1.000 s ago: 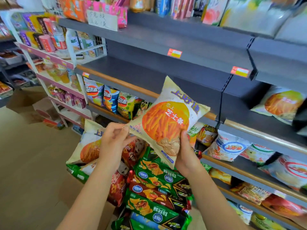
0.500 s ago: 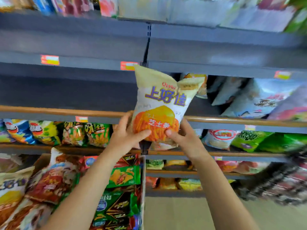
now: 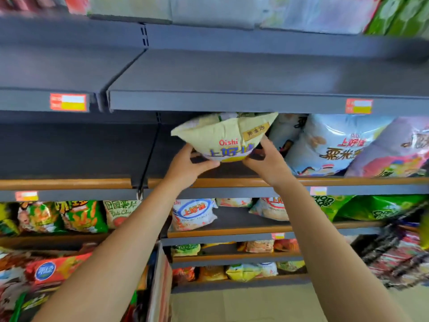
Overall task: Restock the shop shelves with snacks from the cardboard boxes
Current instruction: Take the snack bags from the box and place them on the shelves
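Observation:
A pale yellow Oishi snack bag [image 3: 222,138] is held between both hands inside the dark grey shelf [image 3: 232,182], its top tucked under the shelf above. My left hand [image 3: 188,165] grips its lower left side, thumb across the bottom front. My right hand [image 3: 267,162] grips its lower right side. The bag's lower half is hidden behind my hands. A cardboard box [image 3: 160,284] full of red and green snack bags stands at lower left.
Blue-white and purple snack bags [image 3: 343,145] fill the same shelf just right of the yellow bag. The shelf bay to the left [image 3: 76,149] holds nothing. Lower shelves carry several bags [image 3: 192,213]. Checked fabric [image 3: 394,259] shows at right. Tan floor [image 3: 243,305] lies below.
Both hands have lifted the yellow bag up and pushed it forward into the shelf, next to the blue-white bags. The view has moved closer to the shelves.

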A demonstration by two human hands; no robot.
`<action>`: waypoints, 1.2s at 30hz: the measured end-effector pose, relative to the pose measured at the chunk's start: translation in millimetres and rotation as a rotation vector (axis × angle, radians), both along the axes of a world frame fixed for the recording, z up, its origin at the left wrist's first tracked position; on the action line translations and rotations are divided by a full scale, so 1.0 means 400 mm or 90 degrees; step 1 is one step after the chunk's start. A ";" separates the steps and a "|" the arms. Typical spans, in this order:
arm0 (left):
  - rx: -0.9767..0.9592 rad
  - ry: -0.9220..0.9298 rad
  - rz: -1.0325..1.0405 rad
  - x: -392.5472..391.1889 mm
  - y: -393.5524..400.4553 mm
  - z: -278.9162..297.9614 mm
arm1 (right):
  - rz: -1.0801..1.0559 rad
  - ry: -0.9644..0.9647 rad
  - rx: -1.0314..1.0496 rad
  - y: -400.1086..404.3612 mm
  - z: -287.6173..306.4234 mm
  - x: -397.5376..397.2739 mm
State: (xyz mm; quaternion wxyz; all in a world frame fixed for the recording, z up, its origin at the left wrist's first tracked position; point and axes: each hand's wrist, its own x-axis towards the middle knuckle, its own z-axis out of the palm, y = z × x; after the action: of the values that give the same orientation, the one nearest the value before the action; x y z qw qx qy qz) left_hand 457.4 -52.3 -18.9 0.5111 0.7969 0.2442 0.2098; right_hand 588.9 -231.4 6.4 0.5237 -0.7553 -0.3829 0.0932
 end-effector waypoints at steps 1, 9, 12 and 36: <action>-0.005 0.010 -0.006 0.021 0.008 -0.003 | 0.011 0.022 -0.015 0.002 -0.011 0.024; -0.079 0.008 0.063 0.149 0.030 0.019 | -0.027 0.110 0.000 0.077 -0.053 0.120; -0.097 0.008 0.088 0.181 0.026 0.019 | -0.048 0.106 0.010 0.094 -0.053 0.136; -0.133 0.048 0.498 -0.974 0.076 -0.122 | 0.401 -0.001 -0.223 0.420 -0.159 -0.791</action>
State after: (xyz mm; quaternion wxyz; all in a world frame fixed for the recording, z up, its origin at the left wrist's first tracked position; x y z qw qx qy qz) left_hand 67.6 -22.0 -67.9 0.4616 0.5947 0.5676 0.3333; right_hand 272.6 -63.3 -57.1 0.3318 -0.6785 -0.5756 0.3134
